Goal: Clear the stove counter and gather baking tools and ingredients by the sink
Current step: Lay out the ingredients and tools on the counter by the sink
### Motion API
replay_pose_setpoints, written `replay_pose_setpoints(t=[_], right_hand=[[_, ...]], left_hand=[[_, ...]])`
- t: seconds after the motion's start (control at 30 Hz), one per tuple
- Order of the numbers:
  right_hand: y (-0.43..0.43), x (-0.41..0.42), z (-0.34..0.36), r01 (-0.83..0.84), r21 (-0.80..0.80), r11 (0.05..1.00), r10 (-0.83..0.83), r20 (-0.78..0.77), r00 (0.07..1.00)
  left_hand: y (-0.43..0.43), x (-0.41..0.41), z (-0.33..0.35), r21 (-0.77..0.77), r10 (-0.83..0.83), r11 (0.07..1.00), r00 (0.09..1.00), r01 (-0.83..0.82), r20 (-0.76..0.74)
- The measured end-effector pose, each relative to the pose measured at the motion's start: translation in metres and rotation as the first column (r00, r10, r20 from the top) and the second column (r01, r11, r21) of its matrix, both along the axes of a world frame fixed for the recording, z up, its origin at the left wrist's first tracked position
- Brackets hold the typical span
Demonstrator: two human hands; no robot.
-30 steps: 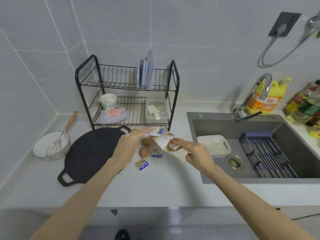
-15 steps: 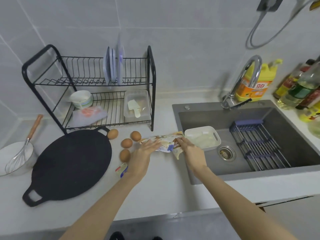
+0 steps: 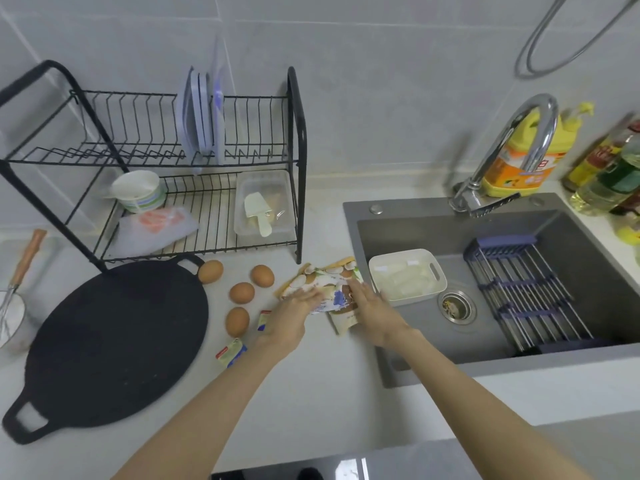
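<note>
Printed ingredient packets [image 3: 325, 277] lie flat on the white counter by the sink's left rim [image 3: 349, 230]. My left hand [image 3: 294, 313] rests on their left part with fingers stretched out. My right hand [image 3: 372, 311] lies flat on their right part. Several brown eggs [image 3: 241, 292] sit loose on the counter left of the packets. Two small butter portions [image 3: 231, 352] lie near my left wrist. A round black griddle pan [image 3: 114, 341] covers the counter's left side. A bowl with a whisk [image 3: 10, 317] stands at the far left edge.
A black two-tier dish rack [image 3: 298, 133] stands behind the eggs with a cup, a bag, plates and a clear box. In the sink are a white basket [image 3: 407, 278] and a purple roll-up rack [image 3: 526, 292]. The faucet [image 3: 512, 140], a yellow jug [image 3: 519, 168] and bottles line the back right.
The packets were held up above the eggs; both hands moved them right and laid them flat by the sink. The view shifted closer and to the right.
</note>
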State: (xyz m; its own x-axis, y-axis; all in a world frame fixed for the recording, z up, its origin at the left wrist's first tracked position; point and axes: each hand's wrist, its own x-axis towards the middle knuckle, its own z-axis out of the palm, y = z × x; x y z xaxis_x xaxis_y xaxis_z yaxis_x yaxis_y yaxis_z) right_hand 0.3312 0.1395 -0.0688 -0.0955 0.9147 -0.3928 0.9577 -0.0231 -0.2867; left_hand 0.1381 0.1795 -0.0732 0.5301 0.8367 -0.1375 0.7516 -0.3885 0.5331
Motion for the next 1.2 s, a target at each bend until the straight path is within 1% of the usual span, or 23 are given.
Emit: replay_pose_setpoints(t=[0.07,0.13,0.2,0.27,0.37,0.47,0.57,0.67,0.8,0.9,1.0,1.1,1.2], right_hand=[[0.002,-0.004,0.013,0.017,0.021,1.0,-0.017,0.01,1.0],[0.003,-0.013,0.028,0.015,0.086,0.996,-0.017,0.019,1.0],[0.003,-0.021,0.039,0.015,0.166,0.986,-0.015,-0.004,1.0],[0.003,-0.031,0.048,0.035,0.233,0.972,-0.022,-0.057,0.998],[0.005,-0.048,0.059,0.023,0.286,0.958,0.007,-0.102,0.995],[0.013,-0.074,0.065,-0.012,0.304,0.953,0.063,-0.159,0.985],[0.027,-0.106,0.068,-0.067,0.313,0.947,0.128,-0.178,0.976],[0.043,-0.145,0.076,-0.113,0.323,0.94,0.179,-0.183,0.967],[0.08,-0.208,0.084,-0.116,0.348,0.93,0.222,-0.283,0.933],[0.122,-0.253,0.084,-0.143,0.347,0.927,0.26,-0.319,0.911],[0.166,-0.285,0.078,-0.161,0.327,0.931,0.261,-0.292,0.92],[0.208,-0.311,0.061,-0.143,0.273,0.951,0.218,-0.27,0.938],[0.246,-0.334,0.042,-0.088,0.22,0.972,0.139,-0.228,0.964]], left_hand=[[0.002,-0.002,0.006,0.023,-0.07,0.997,0.997,0.071,-0.041],[0.001,-0.006,0.015,0.026,-0.068,0.997,0.997,0.07,-0.045],[0.0,-0.014,0.026,0.042,-0.025,0.999,0.999,0.026,-0.023],[-0.001,-0.026,0.036,0.06,0.023,0.998,1.0,-0.024,0.013],[-0.004,-0.049,0.053,0.118,0.143,0.982,0.987,-0.15,0.067],[-0.007,-0.088,0.069,0.129,0.246,0.959,0.967,-0.254,0.073],[-0.007,-0.134,0.077,0.146,0.332,0.929,0.94,-0.341,0.083],[-0.003,-0.179,0.079,0.19,0.383,0.899,0.918,-0.395,0.098],[0.016,-0.232,0.081,0.209,0.433,0.874,0.898,-0.44,0.08],[0.036,-0.263,0.076,0.17,0.422,0.892,0.906,-0.42,0.026],[0.056,-0.283,0.065,0.155,0.366,0.923,0.929,-0.353,-0.058],[0.075,-0.298,0.05,0.133,0.336,0.938,0.935,-0.321,-0.109],[0.095,-0.31,0.038,0.118,0.284,0.957,0.942,-0.266,-0.177]])
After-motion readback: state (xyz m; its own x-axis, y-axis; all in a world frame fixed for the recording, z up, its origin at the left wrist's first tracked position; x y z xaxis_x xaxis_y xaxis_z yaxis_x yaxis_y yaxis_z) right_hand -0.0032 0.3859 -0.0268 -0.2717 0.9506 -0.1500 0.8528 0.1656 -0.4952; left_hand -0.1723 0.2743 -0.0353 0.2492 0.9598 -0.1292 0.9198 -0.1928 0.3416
